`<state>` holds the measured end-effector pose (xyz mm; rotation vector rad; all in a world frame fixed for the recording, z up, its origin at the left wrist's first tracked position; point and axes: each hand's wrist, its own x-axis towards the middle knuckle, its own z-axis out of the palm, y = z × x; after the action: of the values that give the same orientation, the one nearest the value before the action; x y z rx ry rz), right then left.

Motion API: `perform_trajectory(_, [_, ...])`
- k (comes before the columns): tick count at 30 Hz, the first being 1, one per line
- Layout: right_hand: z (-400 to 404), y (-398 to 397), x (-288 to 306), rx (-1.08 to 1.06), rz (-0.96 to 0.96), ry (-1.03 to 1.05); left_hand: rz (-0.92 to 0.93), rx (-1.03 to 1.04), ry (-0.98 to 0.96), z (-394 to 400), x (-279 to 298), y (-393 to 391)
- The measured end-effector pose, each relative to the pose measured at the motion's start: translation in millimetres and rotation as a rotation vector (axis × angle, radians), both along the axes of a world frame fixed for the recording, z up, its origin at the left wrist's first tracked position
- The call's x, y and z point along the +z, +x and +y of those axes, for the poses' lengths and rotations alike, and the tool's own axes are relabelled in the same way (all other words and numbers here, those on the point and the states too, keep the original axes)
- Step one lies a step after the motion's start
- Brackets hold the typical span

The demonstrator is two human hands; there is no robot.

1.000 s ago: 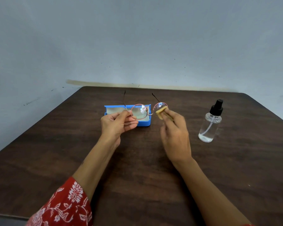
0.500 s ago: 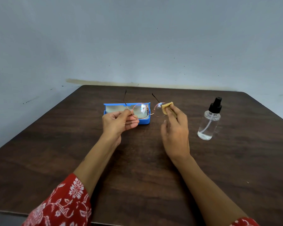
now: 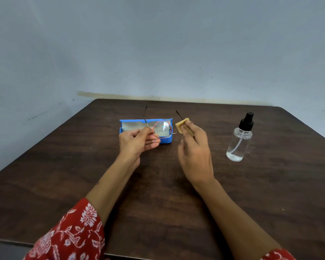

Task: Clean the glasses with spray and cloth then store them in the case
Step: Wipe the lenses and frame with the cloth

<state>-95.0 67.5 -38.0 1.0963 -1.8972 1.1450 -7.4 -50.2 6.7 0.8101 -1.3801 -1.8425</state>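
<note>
Glasses (image 3: 162,129) with a thin round metal frame are held above the far middle of the bench (image 3: 270,184), in front of the open blue case (image 3: 139,124). The left hand (image 3: 137,140) pinches the frame at its left edge, beside the left lens, with thumb and fingers together on it. The right hand (image 3: 194,147) holds a small yellow cloth (image 3: 182,125) between fingers and thumb and presses it on the right lens, which is mostly hidden behind the cloth. The temples are open and point away from the person. The spray bottle (image 3: 239,139) stands upright at the right, well apart from both hands.

The work seems to be in the wiping step; storing is not yet done. The risk from here is that the frame is thin and is held only on one side, so strong pressure from the cloth could bend the bridge or turn the glasses out of the pinch. The small cloth could also slip, and then bare fingertips would smear the lens.
</note>
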Motion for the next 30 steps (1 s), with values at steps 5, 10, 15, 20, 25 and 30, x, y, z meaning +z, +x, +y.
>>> perform_trajectory(5, [-0.8,-1.2,0.2,-0.016,-0.119,-0.065,-0.015,0.01,0.016,-1.8,0.6,-0.1])
perform_trajectory(10, [1.9,-1.5,1.2,-0.043,-0.08,-0.044,-0.013,0.019,0.012,-1.6,0.9,-0.2])
perform_trajectory(15, [-3.7,3.7,1.5,0.044,0.012,0.037,0.01,0.022,0.001,-0.9,1.5,0.7])
perform_trajectory(20, [6.3,-5.7,2.0,-0.073,-0.178,-0.076,-0.009,0.026,-0.003,-0.3,2.6,0.3])
perform_trajectory(25, [2.4,3.2,1.4,-0.004,-0.049,-0.001,0.004,0.021,-0.007,0.2,1.7,0.9])
perform_trajectory(30, [1.8,1.5,1.2,0.0,-0.073,-0.009,0.008,0.025,-0.005,-0.4,1.6,1.1])
